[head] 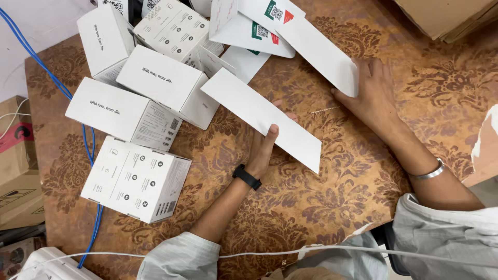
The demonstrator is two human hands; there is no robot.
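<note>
White, flat, long rectangular card sheet (pixel 262 118) is held slantwise above the brown damask-patterned table covering (pixel 321 202), gripped from beneath by the left hand (pixel 264 145); the fingers are closed on its lower face, thumb side partly hidden by the sheet. A black wristband (pixel 246 177) is worn on that wrist.

A second white flat card sheet (pixel 324 54) is pinned at its lower end by the right hand (pixel 371 91), fingers spread and curled over the edge, palm pressed near the table. A silver bangle (pixel 430 171) is seen on the right forearm.

Progress, as judged: neither sheet appears folded yet; both remain flat. More flat white printed sheets (pixel 254 23) lie stacked loosely at the top, apparently waiting. To the left, several closed white cardboard boxes (pixel 135 179) are clustered, touching one another, and are taken as finished pieces. So part of the lot looks done, with a fair stack left.

Further out: a blue cable (pixel 91 155) runs along the table's left edge, brown cartons (pixel 18 171) stand on the floor beyond it, and a brown carton corner (pixel 446 18) is at top right.
</note>
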